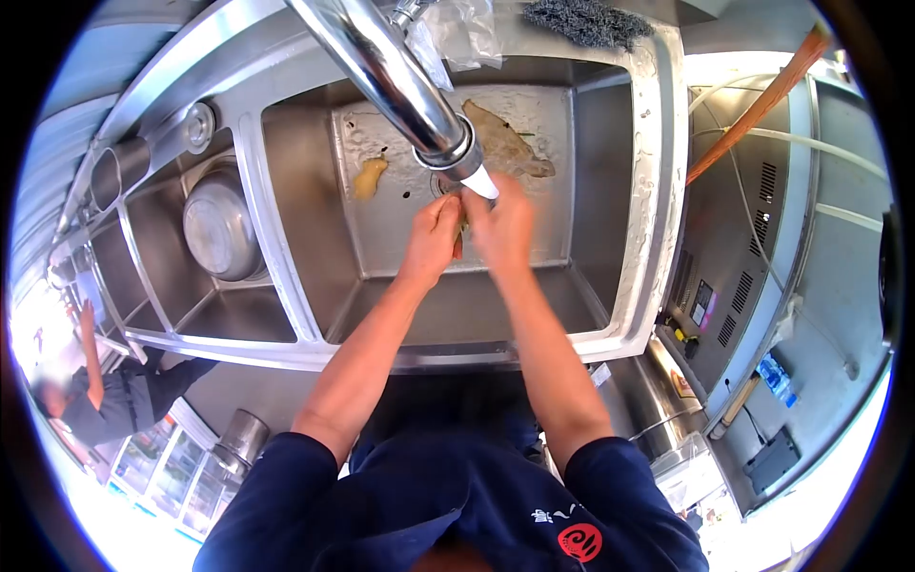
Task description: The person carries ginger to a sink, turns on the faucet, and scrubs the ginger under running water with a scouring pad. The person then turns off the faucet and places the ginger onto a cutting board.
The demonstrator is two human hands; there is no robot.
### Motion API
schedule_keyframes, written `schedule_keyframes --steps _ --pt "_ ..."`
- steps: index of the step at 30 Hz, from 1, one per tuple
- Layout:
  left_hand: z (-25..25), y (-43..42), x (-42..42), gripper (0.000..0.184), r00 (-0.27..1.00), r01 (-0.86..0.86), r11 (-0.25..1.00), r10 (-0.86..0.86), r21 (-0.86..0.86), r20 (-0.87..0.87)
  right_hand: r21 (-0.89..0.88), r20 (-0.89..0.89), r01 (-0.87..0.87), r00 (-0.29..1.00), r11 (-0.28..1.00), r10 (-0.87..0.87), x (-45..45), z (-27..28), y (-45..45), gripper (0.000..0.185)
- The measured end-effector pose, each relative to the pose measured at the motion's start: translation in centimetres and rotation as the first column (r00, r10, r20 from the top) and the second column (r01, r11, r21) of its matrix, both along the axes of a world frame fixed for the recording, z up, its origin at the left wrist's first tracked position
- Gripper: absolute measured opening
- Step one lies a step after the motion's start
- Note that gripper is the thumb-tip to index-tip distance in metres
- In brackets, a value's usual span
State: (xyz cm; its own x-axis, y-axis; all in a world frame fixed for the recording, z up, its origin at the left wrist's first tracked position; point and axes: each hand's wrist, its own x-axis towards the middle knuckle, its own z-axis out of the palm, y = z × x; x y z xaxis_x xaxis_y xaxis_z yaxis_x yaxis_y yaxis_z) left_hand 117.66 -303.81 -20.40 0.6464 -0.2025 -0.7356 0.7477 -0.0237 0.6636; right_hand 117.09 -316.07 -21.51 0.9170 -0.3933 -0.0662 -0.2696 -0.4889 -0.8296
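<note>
Both hands are together over the sink basin, just below the mouth of the chrome faucet. My left hand is closed, with a small yellowish-brown piece partly showing between it and the other hand. What that piece is I cannot make out. My right hand is curled against it and smeared by motion, so its fingertips are unclear. Near the faucet's mouth something white, perhaps water, partly covers the hand. Beyond the hands, a broad flat brownish piece lies on the basin floor. A smaller yellow lump lies left of it.
A metal pot sits in the left basin. Clear plastic bags and a dark scouring pad lie on the back rim. A wooden handle slants at the right. Another person is at far left.
</note>
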Motion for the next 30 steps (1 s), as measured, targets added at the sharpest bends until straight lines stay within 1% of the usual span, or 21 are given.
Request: schedule_keyframes --steps 1,2,4,5,6,7,8,9,10,13,14,16,17,20,21,22,24,26,28,29,30 --pt "-0.1 0.3 -0.4 0.04 1.0 -0.023 0.999 0.023 -0.025 -0.017 -0.081 0.141 -0.051 0.988 0.995 0.062 -0.5 0.9 0.7 0.016" --pt "0.0 0.7 -1.2 0.04 1.0 -0.013 1.0 0.013 -0.017 -0.025 -0.072 0.133 -0.042 0.99 0.997 0.051 -0.5 0.4 0.3 0.016" --pt "2.0 0.4 -1.2 0.038 0.999 0.033 0.999 -0.034 0.014 0.043 0.092 -0.18 0.105 0.98 0.99 -0.087 1.5 -1.9 -2.9 0.018" --pt "2.2 0.2 -1.2 0.039 0.999 0.024 1.0 -0.024 0.012 0.034 0.18 -0.427 0.212 0.897 0.961 -0.118 2.5 -2.7 -3.9 0.019" --pt "1.9 0.3 -0.9 0.039 0.999 0.02 1.0 -0.021 0.009 0.045 0.18 -0.417 0.207 0.901 0.962 -0.116 2.0 -2.2 -2.9 0.019" --pt "1.3 0.5 -0.8 0.04 1.0 -0.011 1.0 0.012 -0.023 0.02 0.08 -0.141 0.089 0.987 0.993 -0.077 0.8 -1.1 -1.0 0.019" --pt "0.9 0.7 -0.8 0.041 0.999 -0.035 0.998 0.034 -0.049 -0.014 -0.044 0.132 0.011 0.991 0.999 -0.005 -0.7 -0.1 0.6 0.019" --pt "1.0 1.0 -1.0 0.041 1.0 -0.02 0.999 0.019 -0.043 -0.024 -0.034 0.108 -0.069 0.992 0.997 0.073 -0.9 2.9 1.2 0.021" --pt "1.2 1.2 -1.4 0.042 0.999 -0.03 0.998 0.028 -0.052 -0.046 -0.03 0.093 -0.057 0.994 0.998 0.059 -0.8 2.1 0.5 0.021" --pt "2.3 0.8 -1.5 0.044 0.995 -0.086 0.993 0.082 -0.077 -0.061 0.207 -0.321 0.263 0.928 0.942 -0.188 2.5 -1.7 -3.3 0.019" --pt "2.5 0.7 -1.3 0.045 0.991 -0.122 0.989 0.117 -0.081 -0.069 0.208 -0.315 0.259 0.931 0.943 -0.186 1.7 -1.7 -2.2 0.019" --pt "1.2 1.3 -1.0 0.045 0.978 -0.186 0.976 0.173 -0.11 -0.118 0.016 0.06 0.013 0.998 1.0 -0.014 -1.7 1.4 1.9 0.018" --pt "0.8 1.7 -0.9 0.045 0.966 -0.222 0.966 0.199 -0.134 -0.165 0.061 0.059 -0.021 0.998 0.998 0.018 -1.8 3.9 2.3 0.017" --pt "2.8 1.6 -1.3 0.043 0.976 -0.198 0.946 0.166 -0.258 -0.138 0.127 -0.003 0.1 0.995 0.987 -0.101 0.5 -1.1 -2.1 0.015" --pt "2.4 1.6 -1.3 0.041 0.975 -0.202 0.942 0.168 -0.267 -0.147 0.268 -0.2 0.211 0.967 0.94 -0.16 1.5 -0.5 -2.5 0.014" --pt "1.4 1.8 -0.7 0.041 0.977 -0.199 0.941 0.168 -0.275 -0.132 0.266 -0.183 0.205 0.97 0.942 -0.16 1.3 0.3 -1.7 0.014" --pt "0.2 2.5 -0.3 0.04 0.953 -0.202 0.948 0.132 -0.247 -0.272 0.008 0.119 -0.058 0.991 0.998 0.057 -1.7 2.1 1.0 0.013" --pt "1.0 3.0 -1.6 0.041 0.941 -0.219 0.923 0.115 -0.315 -0.318 0.087 0.107 -0.055 0.993 0.995 0.045 -1.4 0.3 -1.3 0.015" --pt "3.1 1.8 -1.6 0.042 0.931 -0.249 0.883 0.104 -0.398 -0.351 -0.066 -0.033 0.048 0.998 0.997 -0.051 -0.2 -2.7 -3.7 0.016" --pt "4.3 0.7 -0.8 0.04 0.932 -0.262 0.861 0.109 -0.436 -0.345 0.131 -0.237 0.116 0.968 0.985 -0.082 -0.9 -2.8 -3.7 0.015" --pt "4.6 0.2 0.2 0.037 0.937 -0.273 0.837 0.119 -0.474 -0.329 0.128 -0.219 0.109 0.972 0.986 -0.079 -1.1 -2.1 -2.6 0.015"
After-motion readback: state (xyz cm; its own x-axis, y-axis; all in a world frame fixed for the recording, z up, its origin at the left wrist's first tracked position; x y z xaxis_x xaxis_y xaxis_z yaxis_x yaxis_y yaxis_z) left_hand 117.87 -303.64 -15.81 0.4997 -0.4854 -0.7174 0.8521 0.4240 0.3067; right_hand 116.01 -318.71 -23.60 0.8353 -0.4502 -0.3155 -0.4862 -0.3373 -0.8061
